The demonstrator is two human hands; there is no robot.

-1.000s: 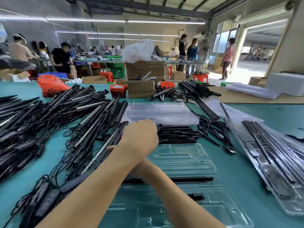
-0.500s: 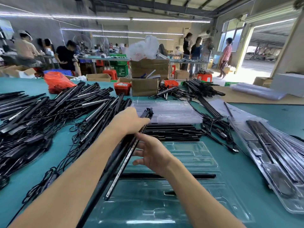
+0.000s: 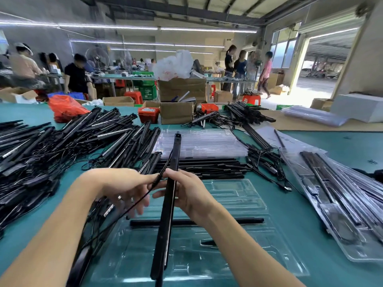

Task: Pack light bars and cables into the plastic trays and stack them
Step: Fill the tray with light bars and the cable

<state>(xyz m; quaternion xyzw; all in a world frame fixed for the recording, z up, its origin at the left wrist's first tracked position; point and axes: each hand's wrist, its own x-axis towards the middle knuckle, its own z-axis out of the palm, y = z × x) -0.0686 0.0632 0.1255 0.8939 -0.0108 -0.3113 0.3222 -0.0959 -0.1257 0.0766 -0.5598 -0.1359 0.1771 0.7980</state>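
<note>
A long black light bar (image 3: 169, 206) points away from me above a clear plastic tray (image 3: 238, 206) on the green table. My right hand (image 3: 190, 195) grips the bar near its middle. My left hand (image 3: 126, 187) pinches the bar's thin black cable (image 3: 136, 204), which trails down to the left. One black light bar (image 3: 228, 221) lies across the tray in a slot.
A big heap of black light bars and cables (image 3: 62, 154) covers the table on the left. A stack of empty clear trays (image 3: 199, 143) sits behind, with a row of bars (image 3: 207, 168) before it. Filled trays (image 3: 342, 204) lie at right. Boxes and people stand beyond.
The bar came out of the left heap and swung to the centre over the tray. My right hand closed on it, and my left hand shifted from the bar to its cable.
</note>
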